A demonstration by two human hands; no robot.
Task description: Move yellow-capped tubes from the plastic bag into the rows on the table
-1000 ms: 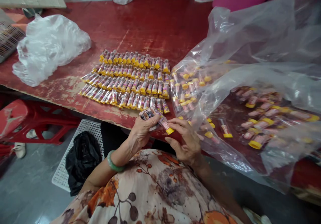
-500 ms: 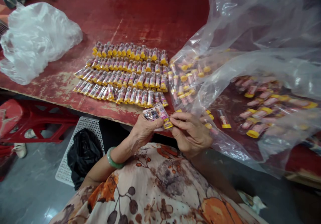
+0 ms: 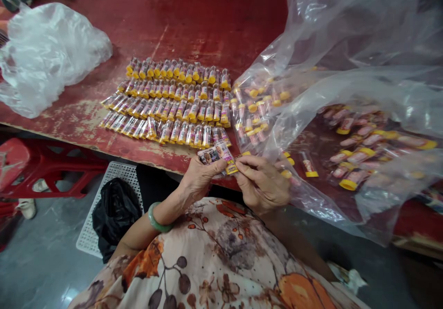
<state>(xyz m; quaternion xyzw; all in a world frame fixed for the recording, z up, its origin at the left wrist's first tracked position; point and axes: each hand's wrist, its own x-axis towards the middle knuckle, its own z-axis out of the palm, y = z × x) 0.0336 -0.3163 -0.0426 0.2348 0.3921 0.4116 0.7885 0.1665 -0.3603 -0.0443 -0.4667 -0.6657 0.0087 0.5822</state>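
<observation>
On the worn red table (image 3: 166, 18), just past the rows of capped tubes (image 3: 166, 106), the left hand (image 3: 202, 180) closes firmly on a yellow-capped clear tube (image 3: 224, 157) while the right hand (image 3: 263, 184) pinches near its cap, steadying it from both ends, beside a clear plastic bag (image 3: 346, 46).
</observation>
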